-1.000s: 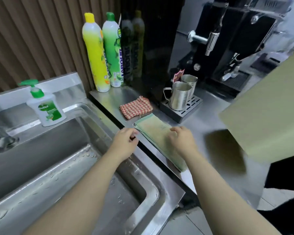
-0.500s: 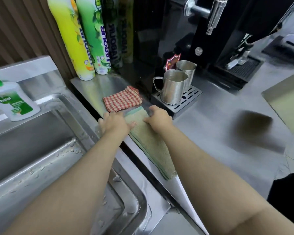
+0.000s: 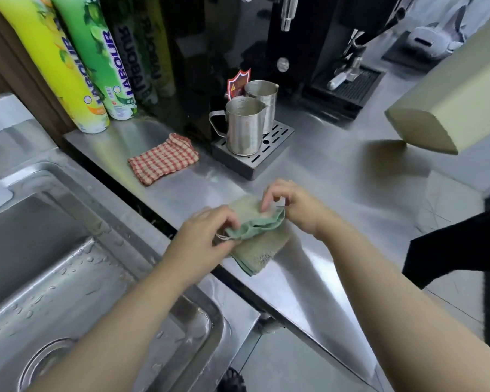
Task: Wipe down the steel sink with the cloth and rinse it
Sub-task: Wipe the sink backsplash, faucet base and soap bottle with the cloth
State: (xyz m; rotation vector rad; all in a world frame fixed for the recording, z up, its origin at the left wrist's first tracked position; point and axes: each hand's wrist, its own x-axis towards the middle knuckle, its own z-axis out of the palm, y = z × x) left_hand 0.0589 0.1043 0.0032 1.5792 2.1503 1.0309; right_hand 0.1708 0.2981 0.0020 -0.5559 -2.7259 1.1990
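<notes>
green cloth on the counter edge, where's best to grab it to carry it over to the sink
Probably the bunched upper layers of the green cloth, where the left hand and right hand already pinch it. Come from above: it lies flat on the counter, folded in several layers, so the raised gathered ridge gives more to close on than the flat lower edge.

A shiny grey steel counter (image 3: 337, 176) fills the middle of the room view. Behind it on the left is a brown wall of thin wooden strips (image 3: 0, 52). A big black coffee machine (image 3: 309, 46) stands at the back of the counter. On the right, a pale tan flat board (image 3: 450, 108) sticks out above the counter and casts a dark shadow (image 3: 391, 159) on it. Low down is a light grey tiled floor (image 3: 289, 360).
</notes>
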